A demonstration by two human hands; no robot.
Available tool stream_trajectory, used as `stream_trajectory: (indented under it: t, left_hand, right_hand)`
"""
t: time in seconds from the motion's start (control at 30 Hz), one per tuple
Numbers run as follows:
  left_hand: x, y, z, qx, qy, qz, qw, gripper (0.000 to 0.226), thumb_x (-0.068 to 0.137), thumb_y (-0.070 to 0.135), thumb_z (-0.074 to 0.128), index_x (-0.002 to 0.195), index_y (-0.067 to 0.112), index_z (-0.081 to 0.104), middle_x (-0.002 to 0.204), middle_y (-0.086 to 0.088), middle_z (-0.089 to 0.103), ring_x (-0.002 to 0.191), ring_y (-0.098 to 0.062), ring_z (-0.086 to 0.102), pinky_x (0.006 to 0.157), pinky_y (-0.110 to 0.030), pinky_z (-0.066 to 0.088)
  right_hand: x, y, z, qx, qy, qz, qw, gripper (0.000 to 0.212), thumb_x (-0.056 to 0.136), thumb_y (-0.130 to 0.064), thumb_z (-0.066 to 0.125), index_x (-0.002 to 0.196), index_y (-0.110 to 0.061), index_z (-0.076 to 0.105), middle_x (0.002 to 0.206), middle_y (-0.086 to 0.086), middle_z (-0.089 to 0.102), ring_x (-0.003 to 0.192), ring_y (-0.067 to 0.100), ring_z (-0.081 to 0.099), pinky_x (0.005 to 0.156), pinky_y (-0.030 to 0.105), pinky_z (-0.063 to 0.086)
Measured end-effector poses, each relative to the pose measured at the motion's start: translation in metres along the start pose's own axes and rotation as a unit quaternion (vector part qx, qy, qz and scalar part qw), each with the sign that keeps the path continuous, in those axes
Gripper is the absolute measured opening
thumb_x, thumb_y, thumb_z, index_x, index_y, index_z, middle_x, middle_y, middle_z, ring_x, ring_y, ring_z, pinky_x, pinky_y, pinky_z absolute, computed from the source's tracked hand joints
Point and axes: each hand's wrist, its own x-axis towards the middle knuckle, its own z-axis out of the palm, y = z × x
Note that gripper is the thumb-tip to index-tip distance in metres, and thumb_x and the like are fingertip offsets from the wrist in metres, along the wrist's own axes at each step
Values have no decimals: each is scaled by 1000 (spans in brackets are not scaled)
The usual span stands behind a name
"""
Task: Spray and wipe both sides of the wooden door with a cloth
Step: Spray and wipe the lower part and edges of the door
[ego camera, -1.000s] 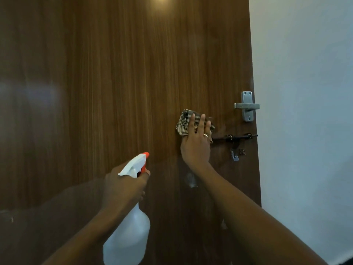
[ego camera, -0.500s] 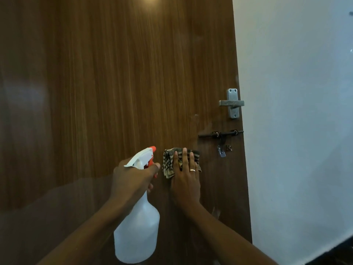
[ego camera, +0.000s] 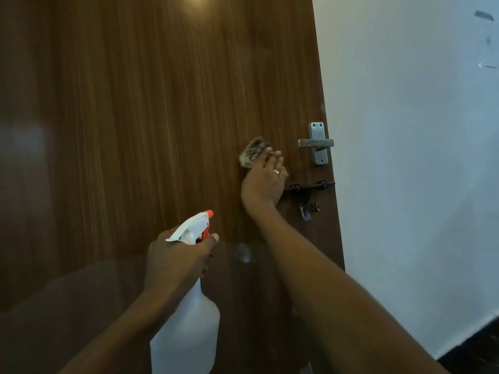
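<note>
The brown wooden door (ego camera: 151, 125) fills the left and middle of the head view. My right hand (ego camera: 266, 182) presses a patterned cloth (ego camera: 252, 153) flat against the door, just left of the handle; the fingers cover most of the cloth and it looks blurred. My left hand (ego camera: 178, 255) grips the neck of a white spray bottle (ego camera: 186, 333) with an orange nozzle, held upright in front of the lower door, nozzle pointing toward the wood.
A metal lever handle (ego camera: 317, 143) sits near the door's right edge, with a dark sliding bolt (ego camera: 310, 187) and a small latch below it. A white wall (ego camera: 418, 157) stands to the right. A dark floor strip shows at the bottom right corner.
My right hand has swept the cloth down beside the bottle and back up to handle height. My left hand with the bottle has stayed low with little movement.
</note>
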Motion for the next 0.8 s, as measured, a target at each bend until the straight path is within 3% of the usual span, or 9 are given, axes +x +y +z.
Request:
stream_trajectory:
  t: [0.1,0.17,0.27,0.37,0.47,0.57,0.7,0.8]
  left_hand:
    - [2,-3,-5,-8,4,7,1000,60,78,33,73,131,16,50,118,-9,62,97,-28,63,82,-43,56]
    - [3,-2,-6,-18,-9,6,1000,59,79,32,73,131,15,50,112,-7,64,92,-27,64,77,-38,56]
    - [5,0,-2,-23,-34,5,999,47,80,31,72,121,16,55,92,-9,69,69,-26,66,59,-29,52]
    - [4,2,6,-27,-35,-3,999,38,81,32,71,113,16,57,86,-8,69,67,-26,66,59,-30,52]
    - [1,1,18,-22,-50,-14,998,38,82,34,70,111,14,58,85,-9,69,68,-26,66,62,-33,53]
    - [-2,-2,28,-36,-67,-28,997,44,82,33,70,118,14,54,89,-10,68,69,-25,65,57,-28,49]
    - [0,-8,33,-29,-62,-23,997,49,81,35,70,122,15,53,89,-8,68,66,-24,66,53,-26,49]
    - [2,-10,36,-31,-51,-13,998,50,80,36,71,122,15,54,89,-7,69,67,-25,67,57,-30,52]
  right_hand:
    - [26,9,-13,81,-40,155,984,79,102,-26,49,157,-3,-2,162,28,2,151,40,6,124,49,13]
    - [23,5,-9,95,-38,161,982,76,103,-25,46,156,0,-3,162,30,-1,151,41,4,124,49,12]
    - [-14,1,7,68,-1,59,996,74,103,-21,47,155,1,-1,162,29,0,151,41,5,123,48,12]
    - [-67,22,32,41,40,-101,993,76,99,-18,56,156,-1,9,162,27,8,151,39,9,121,45,11]
    - [-97,64,46,3,22,-217,976,94,80,-24,81,153,-2,27,158,24,29,147,38,26,115,46,23]
    - [-85,103,41,-10,52,-264,963,82,73,-15,87,145,-8,47,148,18,47,136,35,46,100,45,45]
    - [-65,110,27,-1,79,-215,973,67,81,-9,78,143,-13,51,144,17,51,128,40,52,91,56,55]
    - [-67,74,27,69,55,-105,991,64,88,-14,69,147,-15,45,149,16,46,134,40,44,100,55,49]
